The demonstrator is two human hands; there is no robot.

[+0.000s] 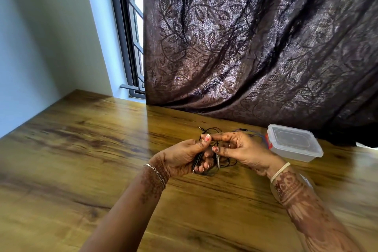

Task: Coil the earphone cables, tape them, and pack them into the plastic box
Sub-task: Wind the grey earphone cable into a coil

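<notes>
The left hand (pixel 182 157) curls its fingers (pixel 202 168) round the black earphone cable (pixel 198 159) above the desk (pixel 81 149). The right hand (pixel 243 149) pinches a strand. Best to wind loose, even loops. The plastic box (pixel 294 145) waits far right.

Bench (pixel 81 149): warm brown, dark wood-grain streaks.
Plastic box (pixel 294 145): clear, whitish; red patch at its left end.
Curtain (pixel 255 47), behind the plastic box: dark brown, leaf-and-vine pattern.
Earphone cables (pixel 197 159), left of the plastic box: black.
Hands, left hand (pixel 184 157) and right hand (pixel 245 149): reddish-brown henna motifs, pink nails.
Bracelet (pixel 157 174): silver chain.
Wristband (pixel 280 171): cream.
</notes>
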